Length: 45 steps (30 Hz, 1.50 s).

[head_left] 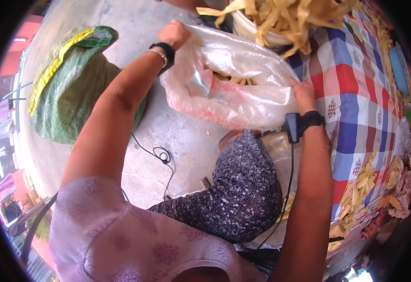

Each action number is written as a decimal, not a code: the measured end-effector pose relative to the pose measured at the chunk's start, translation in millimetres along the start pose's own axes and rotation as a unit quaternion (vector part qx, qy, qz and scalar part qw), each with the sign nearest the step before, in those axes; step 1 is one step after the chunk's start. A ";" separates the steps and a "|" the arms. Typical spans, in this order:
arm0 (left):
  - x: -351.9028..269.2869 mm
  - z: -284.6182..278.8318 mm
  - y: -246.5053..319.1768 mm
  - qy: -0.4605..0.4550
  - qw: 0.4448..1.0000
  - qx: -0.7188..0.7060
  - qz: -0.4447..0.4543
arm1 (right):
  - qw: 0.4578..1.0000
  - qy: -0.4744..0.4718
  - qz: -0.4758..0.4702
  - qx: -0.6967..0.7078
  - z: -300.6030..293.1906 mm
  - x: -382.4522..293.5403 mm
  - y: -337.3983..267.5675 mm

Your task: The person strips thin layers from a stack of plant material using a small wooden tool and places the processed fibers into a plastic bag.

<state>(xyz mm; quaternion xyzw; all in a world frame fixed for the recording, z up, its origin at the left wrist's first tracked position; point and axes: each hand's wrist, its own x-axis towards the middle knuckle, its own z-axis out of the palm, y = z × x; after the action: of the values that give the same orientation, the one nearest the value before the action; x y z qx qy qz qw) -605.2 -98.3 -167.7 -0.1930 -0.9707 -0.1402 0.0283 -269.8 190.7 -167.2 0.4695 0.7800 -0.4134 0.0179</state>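
Between my two hands a white woven plastic sack (233, 109) is spread wide at its mouth. My left hand (173, 34) is closed on the rim at the far left. At the right end of the mouth, my right hand (302, 93) grips the edge. Down inside the sack lie some dried, pale-brown strips (242, 80); how many are in there is hidden by the folds. Just beyond the sack stands a white plastic bucket (249, 26), heaped with long, curled tan strips (279, 17) that hang over its rim.
A green woven sack (71, 95) with a yellow band stands at the left on the concrete floor (152, 116). On the right, a checked cloth (350, 120) carries more tan strips (358, 188). A blue basin (399, 68) sits farther right. A thin black cable (163, 155) trails over the floor.
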 end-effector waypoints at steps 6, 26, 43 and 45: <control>-112.9 -62.1 77.7 0.075 0.941 -0.141 0.299 | 0.943 0.196 -0.219 -0.154 -30.1 -56.0 -66.2; -74.1 15.6 20.3 -0.067 0.934 -0.044 0.349 | 0.930 -0.191 -0.091 -0.299 36.3 -74.2 -30.8; -154.3 -89.4 -7.0 -0.415 0.816 0.107 0.388 | 0.972 -0.100 -0.027 -0.212 37.8 -53.6 -32.7; -160.4 -74.3 -18.7 -0.332 0.831 0.056 0.443 | 0.981 -0.122 0.003 -0.151 33.8 -61.5 -40.1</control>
<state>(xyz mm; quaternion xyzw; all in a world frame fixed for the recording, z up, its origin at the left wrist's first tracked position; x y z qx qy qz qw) -464.1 -194.7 -118.8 -0.6349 -0.7388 0.0142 -0.2255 -277.6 115.5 -138.6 0.4096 0.8241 -0.3448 0.1850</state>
